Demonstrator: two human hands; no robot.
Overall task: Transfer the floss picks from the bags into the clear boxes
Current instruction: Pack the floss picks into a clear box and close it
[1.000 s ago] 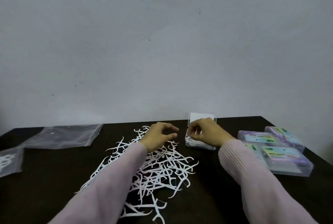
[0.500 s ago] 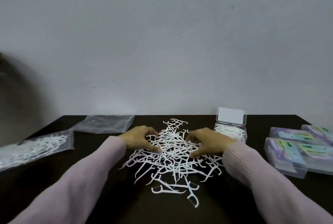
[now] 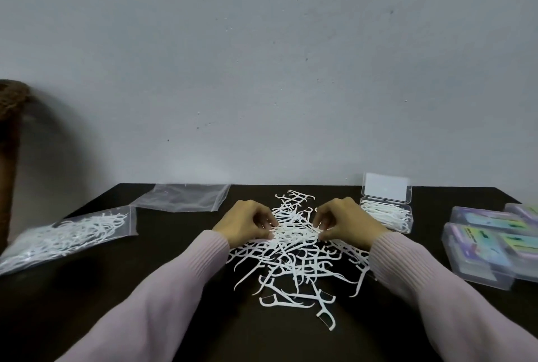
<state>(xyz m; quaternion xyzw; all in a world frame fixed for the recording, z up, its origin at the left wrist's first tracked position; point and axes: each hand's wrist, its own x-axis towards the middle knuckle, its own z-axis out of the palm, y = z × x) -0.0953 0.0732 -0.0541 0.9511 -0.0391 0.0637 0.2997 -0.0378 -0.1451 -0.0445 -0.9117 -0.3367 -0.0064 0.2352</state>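
A loose pile of white floss picks (image 3: 294, 257) lies on the black table (image 3: 87, 303) in front of me. My left hand (image 3: 247, 223) and my right hand (image 3: 343, 222) sit on the far part of the pile, fingers curled, gathering a bunch of picks between them. An open clear box (image 3: 387, 214) partly filled with picks stands just right of my right hand, its lid upright. A clear bag full of picks (image 3: 67, 235) lies at the left. An empty clear bag (image 3: 180, 197) lies behind it.
Several closed clear boxes with coloured labels (image 3: 489, 248) are stacked at the right edge of the table. A brown object (image 3: 10, 140) stands at the far left beside the table. A grey wall rises right behind the table.
My right hand left the open box and came onto the pile. Both hands then drew closer together over the picks. The view shifted left, bringing the full bag into sight.
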